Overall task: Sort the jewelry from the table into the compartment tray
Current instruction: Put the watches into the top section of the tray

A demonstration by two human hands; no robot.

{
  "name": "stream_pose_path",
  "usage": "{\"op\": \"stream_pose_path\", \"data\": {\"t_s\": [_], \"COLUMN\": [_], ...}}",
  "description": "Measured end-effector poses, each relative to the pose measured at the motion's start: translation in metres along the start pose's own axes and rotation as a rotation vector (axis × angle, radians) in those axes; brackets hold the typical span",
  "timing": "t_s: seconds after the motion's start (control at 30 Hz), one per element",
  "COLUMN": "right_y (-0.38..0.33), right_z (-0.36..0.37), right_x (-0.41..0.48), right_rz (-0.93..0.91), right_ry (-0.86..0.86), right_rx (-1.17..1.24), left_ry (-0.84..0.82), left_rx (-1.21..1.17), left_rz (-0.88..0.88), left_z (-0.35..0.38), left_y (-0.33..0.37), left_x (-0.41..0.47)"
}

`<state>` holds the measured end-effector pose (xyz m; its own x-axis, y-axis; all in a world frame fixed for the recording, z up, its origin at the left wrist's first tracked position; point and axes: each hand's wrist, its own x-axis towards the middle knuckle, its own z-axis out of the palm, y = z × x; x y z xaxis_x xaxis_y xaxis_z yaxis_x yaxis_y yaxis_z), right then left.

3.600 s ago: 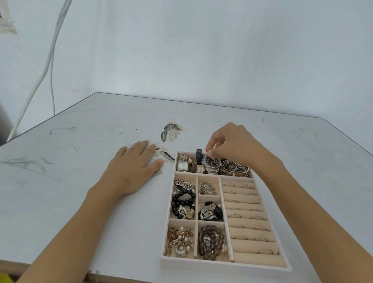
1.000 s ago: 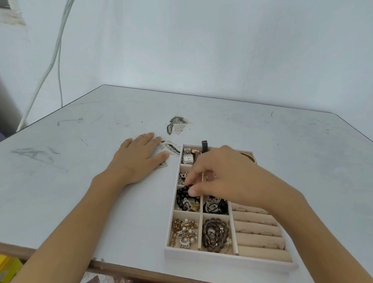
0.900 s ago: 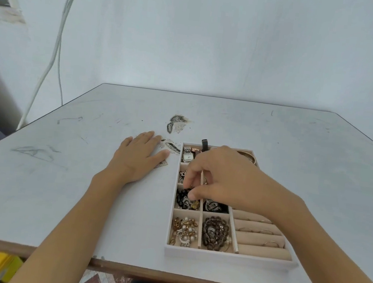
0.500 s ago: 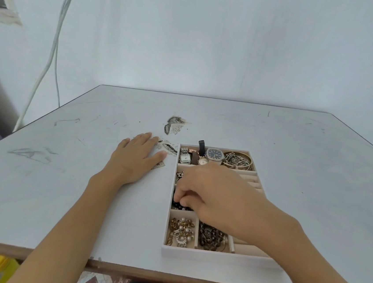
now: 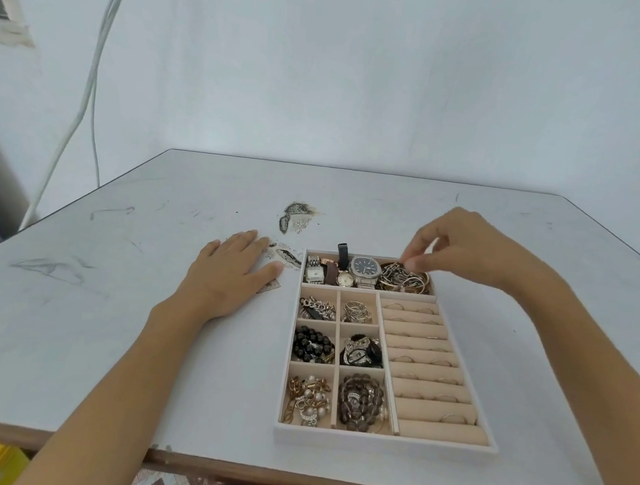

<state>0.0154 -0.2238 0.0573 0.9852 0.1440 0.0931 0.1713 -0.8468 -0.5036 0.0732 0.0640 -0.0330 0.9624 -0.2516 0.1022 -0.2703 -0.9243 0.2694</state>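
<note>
Head view: the fingers (image 5: 420, 242) of the right hand (image 5: 467, 250) are curled, thumb and forefinger tips drawn together right over a heap of bangles (image 5: 405, 279). I cannot tell whether they actually pinch one of the pieces or only touch the top of the heap. The bangles lie in the right end of the long far compartment of the tray (image 5: 384, 441), and beside them, to the left in that compartment, I see several watches (image 5: 364, 270).

The left hand (image 5: 227, 280) lies flat on the tabletop (image 5: 105, 318) just left of the tray's far corner. Its fingers are straight and spread, holding nothing.

The tray sits near the front edge of the tabletop. Its right side is a column of ring rolls (image 5: 427, 368) with thin rings tucked into the slots. The six small compartments on the left hold a silver chain (image 5: 315, 307), a cluster of rings (image 5: 356, 311), a black bead bracelet (image 5: 311, 345), a dark sparkly piece (image 5: 362, 351), gold and pearl pieces (image 5: 307, 401) and a brown bead bracelet (image 5: 361, 402).

Beyond the left hand the tabletop has a worn, dark patch (image 5: 295, 218). A white cable (image 5: 90, 80) hangs down the wall at far left.
</note>
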Motion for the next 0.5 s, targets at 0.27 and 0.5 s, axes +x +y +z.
{"op": "stream_pose_path", "data": {"t_s": [0.27, 0.5], "right_y": [0.004, 0.006], "right_z": [0.005, 0.004], "right_x": [-0.005, -0.009], "right_rz": [-0.026, -0.025], "right_ry": [-0.038, -0.133], "right_rx": [0.064, 0.097], "left_ry": [-0.004, 0.001], "left_rx": [0.001, -0.002], "left_rz": [-0.002, -0.002], "left_z": [0.000, 0.000], "left_y": [0.000, 0.000], "left_x": [0.000, 0.000]}}
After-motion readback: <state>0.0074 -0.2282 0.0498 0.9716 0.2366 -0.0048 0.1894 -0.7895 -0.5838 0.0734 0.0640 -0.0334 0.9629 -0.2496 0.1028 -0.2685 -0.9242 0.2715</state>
